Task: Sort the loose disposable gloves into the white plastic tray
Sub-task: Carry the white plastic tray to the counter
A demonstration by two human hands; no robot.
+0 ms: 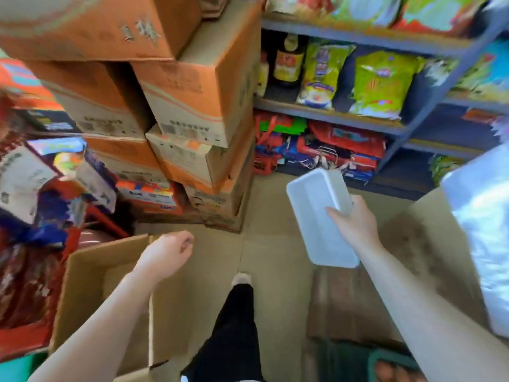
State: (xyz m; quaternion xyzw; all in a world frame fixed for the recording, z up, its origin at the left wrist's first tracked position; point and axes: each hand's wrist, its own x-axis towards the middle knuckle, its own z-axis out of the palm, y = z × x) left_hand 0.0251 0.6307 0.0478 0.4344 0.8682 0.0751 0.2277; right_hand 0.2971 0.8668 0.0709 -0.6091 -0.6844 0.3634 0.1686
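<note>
Your right hand (pixel 355 221) is gripping the white plastic tray (pixel 319 213) with curled fingers; your left hand (pixel 165 253) is hovering above the open cardboard box (pixel 91 271), fingers curled, holding nothing.

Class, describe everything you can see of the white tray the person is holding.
The white tray is a shallow rectangular container with rounded corners and a raised rim, seemingly thin plastic or foam. It looks empty. It is held tilted in the air above the floor, open side towards the camera. The right hand grips its right edge, thumb inside; nothing else touches it.
</note>
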